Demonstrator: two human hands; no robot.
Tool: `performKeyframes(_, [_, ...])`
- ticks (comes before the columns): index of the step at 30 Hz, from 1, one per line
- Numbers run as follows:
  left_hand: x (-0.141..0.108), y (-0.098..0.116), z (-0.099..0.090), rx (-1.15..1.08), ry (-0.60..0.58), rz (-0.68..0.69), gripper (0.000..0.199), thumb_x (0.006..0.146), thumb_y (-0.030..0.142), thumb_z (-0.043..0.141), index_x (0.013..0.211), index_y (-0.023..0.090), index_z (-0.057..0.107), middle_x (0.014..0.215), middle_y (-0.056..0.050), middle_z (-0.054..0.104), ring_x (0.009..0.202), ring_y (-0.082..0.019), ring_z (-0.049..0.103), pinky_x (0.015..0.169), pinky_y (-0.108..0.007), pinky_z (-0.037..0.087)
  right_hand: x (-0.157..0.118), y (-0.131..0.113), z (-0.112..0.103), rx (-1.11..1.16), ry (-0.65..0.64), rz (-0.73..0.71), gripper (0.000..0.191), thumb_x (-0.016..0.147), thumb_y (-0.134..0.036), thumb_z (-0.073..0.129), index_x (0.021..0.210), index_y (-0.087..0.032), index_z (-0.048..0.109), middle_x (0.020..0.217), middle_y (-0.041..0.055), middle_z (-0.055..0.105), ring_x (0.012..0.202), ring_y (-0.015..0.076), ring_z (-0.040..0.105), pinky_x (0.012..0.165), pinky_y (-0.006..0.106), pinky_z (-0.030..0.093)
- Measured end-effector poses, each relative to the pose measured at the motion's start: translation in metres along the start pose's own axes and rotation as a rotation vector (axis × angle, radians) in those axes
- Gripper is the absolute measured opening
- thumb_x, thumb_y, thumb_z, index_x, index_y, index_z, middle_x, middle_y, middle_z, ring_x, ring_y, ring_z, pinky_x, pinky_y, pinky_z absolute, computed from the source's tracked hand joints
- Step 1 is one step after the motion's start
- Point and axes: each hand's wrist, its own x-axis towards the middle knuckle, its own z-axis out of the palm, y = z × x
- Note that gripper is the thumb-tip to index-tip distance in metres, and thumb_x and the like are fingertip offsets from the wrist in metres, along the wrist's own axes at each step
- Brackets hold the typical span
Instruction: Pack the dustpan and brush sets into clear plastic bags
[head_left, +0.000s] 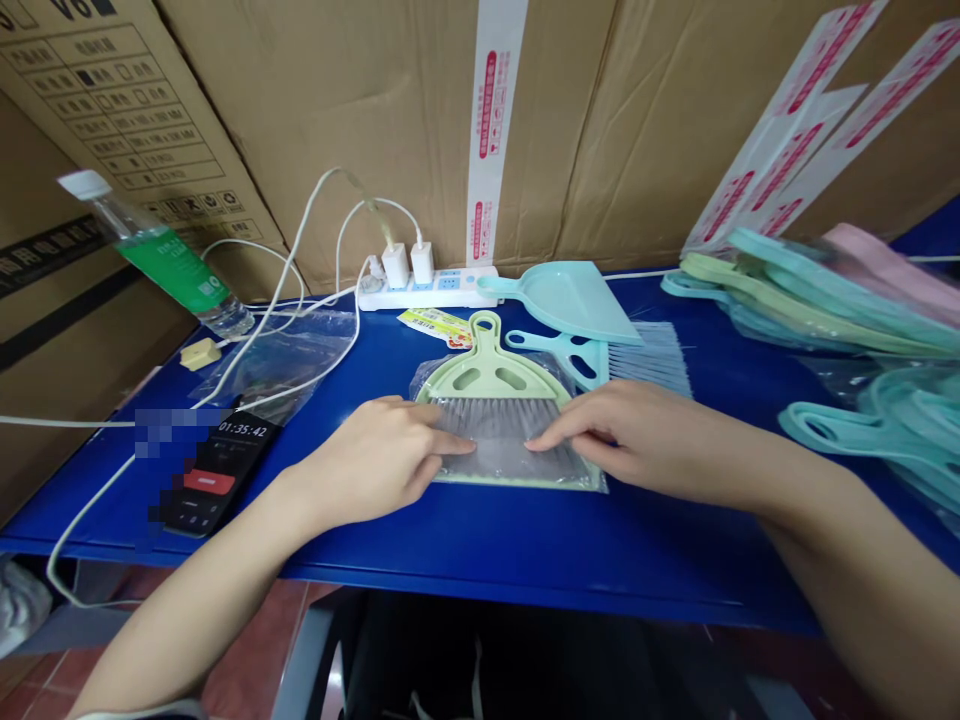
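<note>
In the middle of the table lies a green hand broom (489, 385), bristles toward me, with a green dustpan (517, 485) under it and clear plastic film around the set. My left hand (386, 455) rests at its left side, the index finger stretched onto the grey bristles and the other fingers partly bent. From the right, my right hand (622, 430) also touches the bristles with an extended index finger. Neither hand grips anything. Just behind lie a light blue dustpan (574, 295) and a light blue hand broom (592, 355), its bristles partly covered by the dustpan.
Stacked dustpans (825, 290) and more wrapped light blue sets (885, 420) lie at the right. A power strip (457, 290) with white cables and a paper label (435, 325) are at the back. Leftward are a phone (221, 470) and a tilted bottle (169, 265). Cardboard boxes (390, 100) stand behind.
</note>
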Motion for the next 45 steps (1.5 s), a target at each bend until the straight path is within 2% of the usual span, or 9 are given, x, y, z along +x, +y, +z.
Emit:
performKeyframes(5, [-0.003,-0.004,-0.005,-0.056,-0.028,-0.067,0.047,0.085,0.009,0.044,0.112,0.034,0.074,0.087,0.001,0.074,0.070,-0.015,0.068,0.064,-0.026,0.050,-0.003,0.004,-0.003,0.026,-0.009,0.031,0.042,0.081,-0.006,0.047,0.093,-0.029,0.080,0.086,-0.0029,0.080,0.074,0.0175,0.073,0.064,0.028,0.053])
performKeyframes(10, [-0.007,-0.009,-0.010,-0.098,-0.063,-0.128,0.045,0.085,0.010,0.045,0.107,0.034,0.075,0.097,0.004,0.077,0.079,-0.015,0.071,0.066,-0.025,0.050,-0.005,0.008,-0.007,0.044,-0.032,0.059,0.041,0.081,-0.006,0.046,0.088,-0.028,0.080,0.078,-0.0028,0.079,0.065,0.0155,0.071,0.055,0.025,0.049])
performKeyframes(16, [-0.010,-0.013,-0.016,-0.103,-0.057,-0.167,0.042,0.082,0.008,0.044,0.095,0.030,0.078,0.087,0.003,0.077,0.073,-0.013,0.069,0.064,-0.023,0.048,-0.007,0.010,-0.009,0.023,-0.041,0.107,0.040,0.082,-0.007,0.046,0.084,-0.029,0.080,0.078,-0.0026,0.079,0.068,0.0170,0.071,0.057,0.027,0.049])
performKeyframes(22, [-0.008,-0.016,-0.017,-0.070,-0.082,-0.215,0.038,0.082,0.009,0.044,0.081,0.027,0.078,0.080,0.002,0.073,0.071,-0.013,0.067,0.063,-0.024,0.045,-0.007,0.011,-0.008,0.024,-0.037,0.130,0.038,0.080,-0.006,0.044,0.072,-0.026,0.076,0.072,-0.0026,0.077,0.066,0.0159,0.069,0.059,0.026,0.046])
performKeyframes(28, [-0.004,-0.014,-0.015,-0.042,-0.116,-0.263,0.035,0.081,0.010,0.044,0.080,0.025,0.076,0.078,0.002,0.070,0.066,-0.014,0.063,0.060,-0.025,0.041,-0.002,0.007,-0.007,0.036,-0.096,0.215,0.035,0.080,-0.007,0.044,0.070,-0.025,0.073,0.068,-0.0024,0.074,0.064,0.0155,0.065,0.057,0.026,0.041])
performKeyframes(36, [0.001,-0.008,-0.011,0.057,-0.121,-0.240,0.026,0.084,0.011,0.042,0.071,0.019,0.063,0.079,-0.001,0.067,0.066,-0.017,0.062,0.058,-0.028,0.037,-0.001,0.009,-0.005,-0.004,-0.072,0.185,0.034,0.080,-0.007,0.044,0.071,-0.025,0.072,0.067,-0.0013,0.073,0.064,0.0168,0.063,0.058,0.027,0.039])
performKeyframes(45, [-0.001,-0.008,-0.009,0.066,-0.092,-0.154,0.026,0.086,0.012,0.042,0.069,0.018,0.061,0.074,-0.001,0.061,0.062,-0.015,0.058,0.057,-0.028,0.039,-0.001,0.010,-0.002,-0.005,-0.047,0.146,0.033,0.080,-0.006,0.044,0.069,-0.024,0.070,0.068,-0.0023,0.073,0.062,0.0148,0.062,0.060,0.027,0.039])
